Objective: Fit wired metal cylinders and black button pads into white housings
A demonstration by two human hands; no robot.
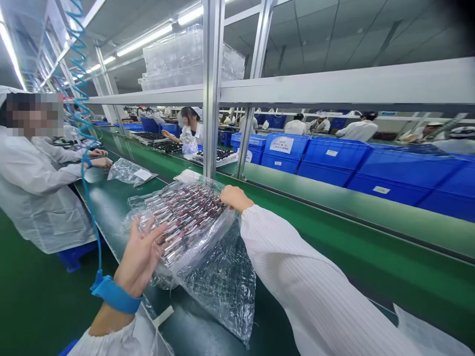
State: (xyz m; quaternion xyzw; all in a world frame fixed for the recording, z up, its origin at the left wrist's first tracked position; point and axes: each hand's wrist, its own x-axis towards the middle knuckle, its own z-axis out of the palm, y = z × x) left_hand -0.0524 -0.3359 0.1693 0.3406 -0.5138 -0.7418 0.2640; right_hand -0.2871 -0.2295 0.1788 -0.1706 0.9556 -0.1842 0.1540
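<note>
A clear tray [185, 217] filled with rows of small shiny metal parts with dark red bits lies tilted over the green bench. Clear plastic bag [222, 277] film lies around it and hangs down on its near side. My left hand [143, 252], with a blue wrist strap [117, 294], grips the tray's left edge, thumb and fingers apart around it. At the far right corner, my right hand [235, 198] is closed, its fingers pinching the edge of the bag; whether they also grip the tray is hidden.
Another clear bag [129, 172] with a white label lies farther left on the bench [100, 198], near a co-worker [40, 188]. A metal post [212, 99] rises just behind the tray. Blue bins [326, 158] line the far side. A blue coiled cord [86, 188] runs to my wrist strap.
</note>
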